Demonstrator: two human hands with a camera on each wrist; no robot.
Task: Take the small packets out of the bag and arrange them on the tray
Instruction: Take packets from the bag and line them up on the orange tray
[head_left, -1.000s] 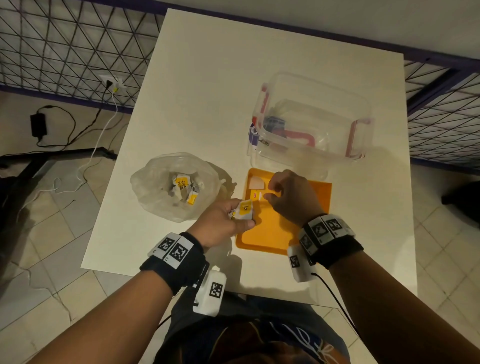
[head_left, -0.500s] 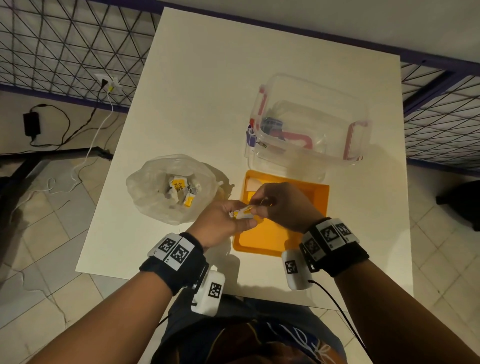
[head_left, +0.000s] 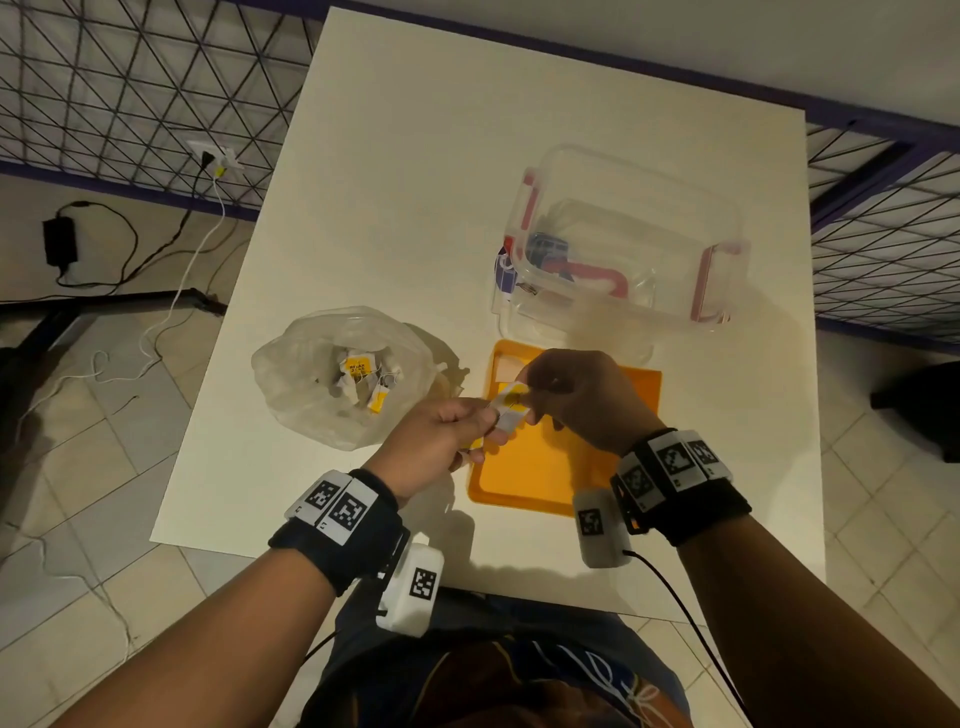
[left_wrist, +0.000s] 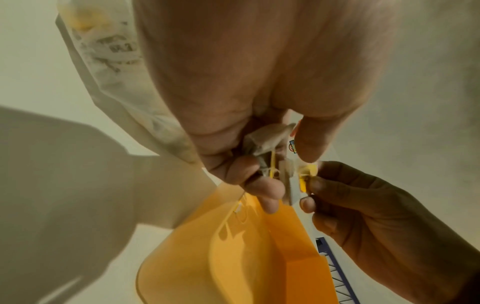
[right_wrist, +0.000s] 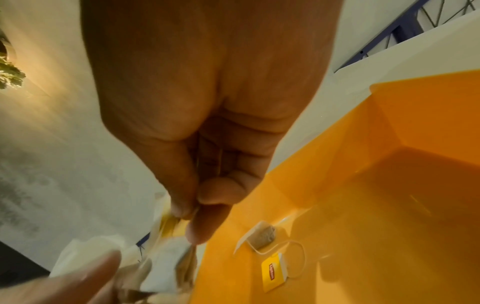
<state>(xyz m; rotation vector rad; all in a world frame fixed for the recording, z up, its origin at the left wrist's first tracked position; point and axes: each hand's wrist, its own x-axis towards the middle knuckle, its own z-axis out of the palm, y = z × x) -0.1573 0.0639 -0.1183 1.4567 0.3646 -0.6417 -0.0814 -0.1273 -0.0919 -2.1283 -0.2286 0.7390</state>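
Mid-frame above the orange tray (head_left: 524, 483): left hand (head_left: 436, 441) gripping a bunch of packets (head_left: 511, 410), right hand (head_left: 582, 400) pinching its yellow tag (left_wrist: 305, 174).

**Three views meeting over the tray**

The head camera is looking steeply down from above the table (head_left: 415, 156), taking in both forearms, the bag (head_left: 311, 374) at centre left and the tray (head_left: 545, 467) at centre. The left wrist camera is sitting very close behind the left hand (left_wrist: 246, 82), facing along its fingers, with the tray (left_wrist: 246, 267) filling the lower centre. The right wrist camera is looking past the right hand (right_wrist: 207, 82) from equally near, with the tray (right_wrist: 363, 205) spreading across the right half. All three are sharing the tray and the packet (head_left: 511, 410) held between the hands.
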